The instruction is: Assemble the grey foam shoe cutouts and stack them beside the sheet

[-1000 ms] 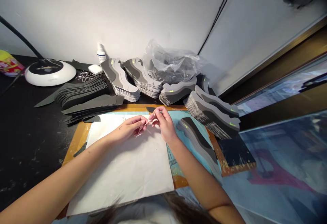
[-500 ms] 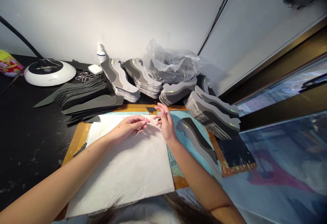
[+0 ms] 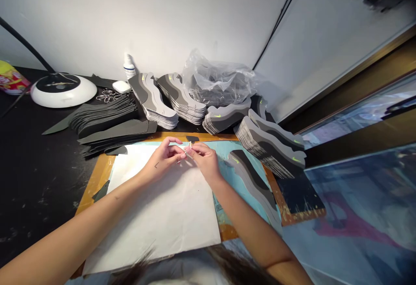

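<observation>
My left hand (image 3: 165,157) and my right hand (image 3: 206,160) meet above a white sheet (image 3: 169,207). A thin whitish strip (image 3: 190,145), perhaps string or tape, shows at the fingertips of both. My right hand is closed, thumb and fingers pinching the strip. The left pinches its lower end between thumb and a finger, with the index finger curved away above. Right of the hands lies a grey and black shoe-upper piece (image 3: 253,181) with a small yellow-green swoosh. A small black scrap (image 3: 192,139) lies just beyond the fingertips.
Stacks of grey shoe-upper pieces (image 3: 268,146) curve round the back, beside a clear plastic bag (image 3: 221,81). Dark pieces (image 3: 104,118) are piled at left, near a white lamp base (image 3: 63,96), metal rings (image 3: 108,96) and a white bottle (image 3: 129,66). An orange-brown board (image 3: 94,181) lies underneath.
My right hand has gone from spread fingers to a pinch on the strip and moved left to meet my left hand. The left index finger has lifted off. The hanging loop no longer shows.
</observation>
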Motion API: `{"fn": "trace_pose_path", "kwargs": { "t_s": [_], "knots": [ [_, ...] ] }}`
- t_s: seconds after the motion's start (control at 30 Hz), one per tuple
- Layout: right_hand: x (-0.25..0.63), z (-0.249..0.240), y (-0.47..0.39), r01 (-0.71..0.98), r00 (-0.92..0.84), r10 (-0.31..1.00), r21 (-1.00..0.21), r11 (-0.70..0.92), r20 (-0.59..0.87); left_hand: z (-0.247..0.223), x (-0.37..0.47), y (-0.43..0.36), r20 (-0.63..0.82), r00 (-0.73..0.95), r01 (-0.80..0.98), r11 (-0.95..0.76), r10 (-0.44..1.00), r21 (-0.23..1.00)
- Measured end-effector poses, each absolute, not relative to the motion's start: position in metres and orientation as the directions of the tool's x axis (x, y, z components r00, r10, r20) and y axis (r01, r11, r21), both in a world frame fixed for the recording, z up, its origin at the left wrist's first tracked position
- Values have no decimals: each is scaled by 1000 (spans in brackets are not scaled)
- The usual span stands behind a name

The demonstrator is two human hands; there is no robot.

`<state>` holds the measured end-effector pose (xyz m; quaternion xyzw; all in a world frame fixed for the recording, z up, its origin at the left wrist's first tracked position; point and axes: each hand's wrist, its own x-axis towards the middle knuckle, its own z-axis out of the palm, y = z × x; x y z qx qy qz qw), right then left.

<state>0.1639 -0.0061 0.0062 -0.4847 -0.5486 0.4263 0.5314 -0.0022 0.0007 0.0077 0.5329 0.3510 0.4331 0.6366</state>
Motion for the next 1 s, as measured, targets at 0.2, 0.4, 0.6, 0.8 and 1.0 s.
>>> {"fn": "trace_pose_path", "kwargs": {
  "t_s": [0.2, 0.4, 0.6, 0.8, 1.0],
  "knots": [
    [173, 15, -3, -268, -56, 998, -963, -4, 11, 13, -8, 1, -24, 379, 178, -48, 925, 983],
    [186, 15, 2, 39, -41, 989, -989, -141, -143, 13, -20, 8, 346, 445, 515, -552, 826, 655],
    [188, 18, -3, 272, -90, 983, -953, -131, -160, 20, -19, 9, 602, 547, 683, -726, 581, 80],
    [173, 18, -11, 150, -299, 935, -977, -152, -191, 19, -14, 5, 678, 549, 618, -783, 489, 65],
    [171, 22, -11, -29, -332, 884, -933, -359, -329, 22, -15, 3, 718, 352, 475, -775, 601, 417]
  ]
}}
